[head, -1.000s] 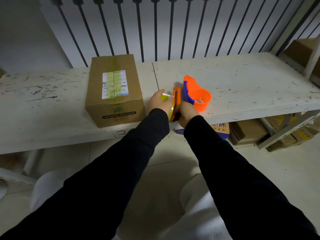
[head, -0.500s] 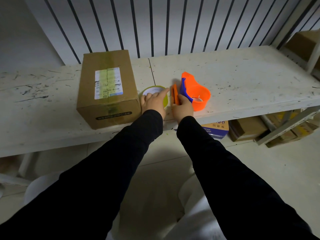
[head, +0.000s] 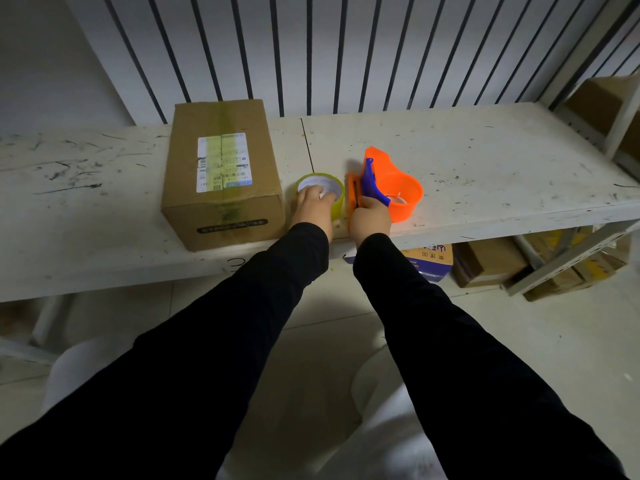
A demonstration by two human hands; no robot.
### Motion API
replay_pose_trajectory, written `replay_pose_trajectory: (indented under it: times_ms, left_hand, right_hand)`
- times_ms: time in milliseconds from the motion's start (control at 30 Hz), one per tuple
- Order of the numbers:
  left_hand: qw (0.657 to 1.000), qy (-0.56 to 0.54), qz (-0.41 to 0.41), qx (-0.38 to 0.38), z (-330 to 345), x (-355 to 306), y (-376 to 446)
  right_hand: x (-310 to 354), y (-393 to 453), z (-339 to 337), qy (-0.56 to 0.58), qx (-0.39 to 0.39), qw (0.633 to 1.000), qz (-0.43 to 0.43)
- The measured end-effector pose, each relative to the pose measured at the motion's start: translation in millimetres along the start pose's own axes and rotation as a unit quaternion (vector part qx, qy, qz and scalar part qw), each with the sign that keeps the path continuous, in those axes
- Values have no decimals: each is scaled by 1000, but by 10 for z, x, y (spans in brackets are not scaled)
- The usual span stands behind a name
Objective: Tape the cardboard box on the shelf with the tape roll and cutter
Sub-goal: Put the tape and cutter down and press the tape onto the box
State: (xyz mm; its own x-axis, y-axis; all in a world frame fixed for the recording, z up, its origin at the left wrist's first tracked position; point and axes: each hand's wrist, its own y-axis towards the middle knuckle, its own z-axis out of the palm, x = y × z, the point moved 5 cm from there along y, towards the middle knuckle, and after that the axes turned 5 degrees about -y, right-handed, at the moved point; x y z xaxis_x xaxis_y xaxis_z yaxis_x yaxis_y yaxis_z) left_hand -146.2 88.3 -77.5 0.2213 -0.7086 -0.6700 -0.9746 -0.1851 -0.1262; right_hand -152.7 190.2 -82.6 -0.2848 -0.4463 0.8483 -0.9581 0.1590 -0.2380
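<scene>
One box (head: 221,174), one tape roll (head: 332,188), one cutter (head: 391,188)

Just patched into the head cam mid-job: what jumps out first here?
The bright orange tape cutter stands out on the white shelf, gripped at its near end by the right hand. Just left of it, the left hand rests on a yellowish tape roll lying flat. Further left sits the cardboard box, already taped lengthwise over its label.
</scene>
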Motion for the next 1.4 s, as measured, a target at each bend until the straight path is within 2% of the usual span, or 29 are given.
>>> replay_pose_trajectory:
  times_ms: [200, 300, 400, 533, 733, 833, 900, 1000, 1100, 1233, 1400]
  left_hand:
    - [996, -16, 66, -65, -100, -87, -167]
    - [992, -61, 89, -62, -195, -188, -307]
    - [987, -48, 120, -92, -342, -218, -483]
    - [971, -17, 146, -189, -590, -100, -702]
    - [943, -13, 136, -304, -945, 269, -918]
    - [931, -3, 111, -346, -1082, 471, -987]
    - [935, 11, 78, -346, -1163, 580, -994]
    - [947, 39, 6, -320, -1251, 752, -954]
    - [959, 50, -24, -280, -1258, 864, -894]
    - [973, 57, -48, -217, -1250, 932, -808]
    - [978, 21, -34, -203, -1286, 996, -769]
  right_hand:
    - [149, -118, -12, 12, 2, 1000, -16]
    - [263, -203, 3, 30, -5, 998, -48]
    - [376, -336, 34, 55, -10, 996, -70]
    - [535, -509, 142, 49, 5, 993, -108]
    - [672, -718, 428, 30, 50, 989, -139]
    - [719, -807, 569, -3, 49, 987, -153]
    - [786, -860, 654, -54, 33, 979, -195]
    - [892, -921, 762, -157, -10, 946, -283]
    - [955, -934, 880, -195, 10, 920, -341]
    - [936, -876, 1035, -286, 50, 883, -370]
    - [923, -879, 1009, -315, 5, 863, -395]
